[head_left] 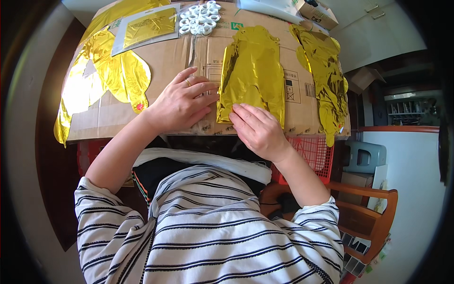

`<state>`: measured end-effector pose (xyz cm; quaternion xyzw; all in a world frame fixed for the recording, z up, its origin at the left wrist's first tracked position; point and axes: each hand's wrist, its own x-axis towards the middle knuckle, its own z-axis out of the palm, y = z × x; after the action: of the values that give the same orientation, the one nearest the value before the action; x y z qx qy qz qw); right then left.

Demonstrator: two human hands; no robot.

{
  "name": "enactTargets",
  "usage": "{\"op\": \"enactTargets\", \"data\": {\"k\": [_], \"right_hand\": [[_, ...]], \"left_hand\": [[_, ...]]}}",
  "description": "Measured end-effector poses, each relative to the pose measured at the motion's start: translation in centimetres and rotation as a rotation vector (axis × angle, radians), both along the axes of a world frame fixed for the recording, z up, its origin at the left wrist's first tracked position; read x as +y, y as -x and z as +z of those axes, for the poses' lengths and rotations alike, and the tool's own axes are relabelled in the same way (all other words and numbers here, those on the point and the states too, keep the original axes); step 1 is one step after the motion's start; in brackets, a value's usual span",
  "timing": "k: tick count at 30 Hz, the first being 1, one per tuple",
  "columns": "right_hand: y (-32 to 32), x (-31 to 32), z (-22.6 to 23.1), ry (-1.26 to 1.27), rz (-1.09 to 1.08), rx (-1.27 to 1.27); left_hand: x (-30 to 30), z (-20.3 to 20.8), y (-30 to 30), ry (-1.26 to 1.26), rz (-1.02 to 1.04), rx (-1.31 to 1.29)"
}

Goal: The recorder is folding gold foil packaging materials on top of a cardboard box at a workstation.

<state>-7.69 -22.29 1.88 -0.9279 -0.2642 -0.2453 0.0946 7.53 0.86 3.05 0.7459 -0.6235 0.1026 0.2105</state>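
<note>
A folded gold foil balloon (253, 71) lies flat on a cardboard box top (184, 61) in front of me. My right hand (259, 130) rests on its near edge, fingers stretched out and lying flat on the foil. Beside its left edge is my left hand (184, 100), fingers extended and a little apart, with a ring on one finger; the fingertips reach the foil's side. Neither hand grips anything that I can see. To the left, another gold foil balloon (127, 75) is spread out, bright with glare. A third crumpled gold foil balloon (326, 71) hangs over the right edge.
White ribbon rolls (201, 18) are heaped at the back. Left of them lies a clear packet (149, 27) with gold foil inside. A small box (318, 13) stands at the far right. Red plastic baskets (312, 156) sit below the cardboard, near a wooden chair (373, 213).
</note>
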Motion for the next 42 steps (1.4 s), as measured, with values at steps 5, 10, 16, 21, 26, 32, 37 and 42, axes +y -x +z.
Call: {"op": "enactTargets", "data": {"k": [5,10,16,21,26,32,37,42], "right_hand": [[-0.18,0.06,0.06,-0.012,-0.009,0.049],[-0.56,0.00,0.24,-0.022,-0.002,0.145],[-0.73,0.01,0.30,0.017,0.023,0.215],[-0.78,-0.07,0.32,0.000,0.022,0.231],[-0.77,-0.12,0.26,0.009,0.032,0.236],[-0.84,-0.20,0.29,-0.001,0.058,0.247],[-0.91,-0.26,0.22,0.008,0.074,0.255],[-0.97,-0.19,0.30,0.016,0.075,0.265]], "left_hand": [[-0.15,-0.24,-0.44,-0.032,-0.044,-0.007],[-0.24,-0.32,-0.37,-0.035,-0.062,0.000],[-0.31,-0.08,-0.41,-0.094,-0.074,-0.009],[-0.22,-0.01,-0.51,-0.132,-0.058,-0.014],[-0.23,-0.04,-0.67,-0.123,-0.050,-0.033],[-0.15,0.06,-0.59,-0.169,-0.034,0.020],[-0.06,-0.21,-0.75,-0.124,-0.021,0.105],[0.08,-0.30,-0.57,-0.002,-0.027,0.098]]}}
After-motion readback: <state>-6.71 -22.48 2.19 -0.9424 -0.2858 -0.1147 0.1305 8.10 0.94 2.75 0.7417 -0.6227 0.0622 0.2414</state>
